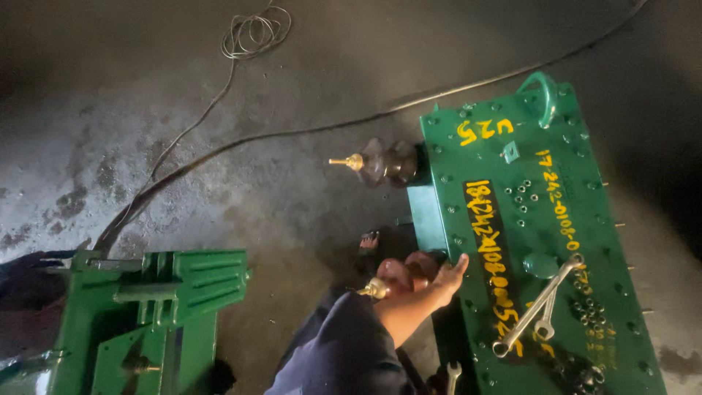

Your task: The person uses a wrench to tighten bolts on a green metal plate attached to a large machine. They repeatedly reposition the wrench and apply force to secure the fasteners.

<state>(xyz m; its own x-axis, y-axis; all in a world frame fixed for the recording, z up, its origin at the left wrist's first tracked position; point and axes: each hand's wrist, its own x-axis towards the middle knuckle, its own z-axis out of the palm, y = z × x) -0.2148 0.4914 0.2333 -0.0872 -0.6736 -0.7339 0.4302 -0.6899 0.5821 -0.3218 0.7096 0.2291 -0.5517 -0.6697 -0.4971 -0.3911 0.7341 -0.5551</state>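
My left hand (442, 281) reaches from the bottom of the view to the near side of a green metal tank (578, 219). Its fingers wrap a brown ribbed insulator bushing (398, 272) with a brass tip that sticks out of the tank's side. The thumb rests on the edge of the tank's bolted lid, which carries yellow painted markings. A second brown bushing (384, 162) with a brass tip projects from the same side, farther away. My right hand is out of view.
Two steel spanners (537, 307) lie crossed on the lid beside heaps of dark nuts (589, 311). Another spanner (453, 373) lies at the bottom edge. A green metal frame (168, 292) stands at left. Cables (241, 33) run over the concrete floor. A sandalled foot (369, 241) is near the tank.
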